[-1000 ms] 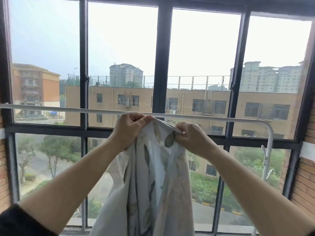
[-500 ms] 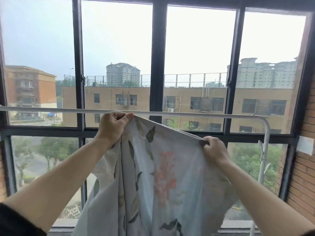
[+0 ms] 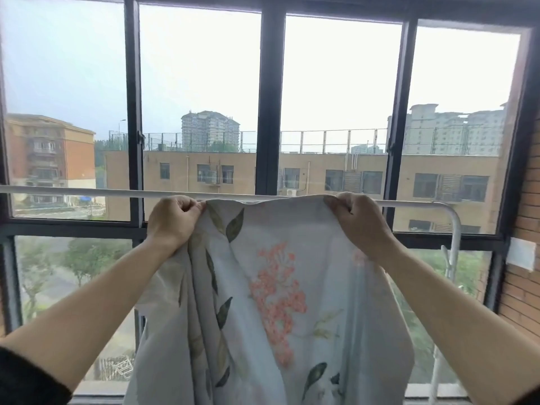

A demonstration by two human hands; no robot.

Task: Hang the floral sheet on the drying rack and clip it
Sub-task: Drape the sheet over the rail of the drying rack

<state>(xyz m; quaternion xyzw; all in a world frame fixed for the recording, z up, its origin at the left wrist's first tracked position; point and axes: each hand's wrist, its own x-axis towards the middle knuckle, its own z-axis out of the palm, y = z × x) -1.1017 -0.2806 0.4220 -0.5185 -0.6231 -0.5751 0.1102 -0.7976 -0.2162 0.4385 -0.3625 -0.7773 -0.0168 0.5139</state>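
Note:
The floral sheet (image 3: pixel 277 287), pale with green leaves and coral flowers, hangs spread between my two hands in front of the window. My left hand (image 3: pixel 172 220) pinches its top edge on the left, and my right hand (image 3: pixel 359 220) grips the top edge on the right. The stretched top edge sits level with the white top bar of the drying rack (image 3: pixel 87 190), just touching or overlapping it. The sheet's lower part falls out of view at the bottom. No clip is in sight.
The rack's bar bends down into a white upright (image 3: pixel 455 229) at the right. Behind it stands a dark-framed window (image 3: pixel 270 112). A brick wall (image 3: pixel 526 229) closes off the right side.
My hands have moved apart and upward, spreading the bunched sheet wide. Its top edge has risen from below the bar to the bar's level.

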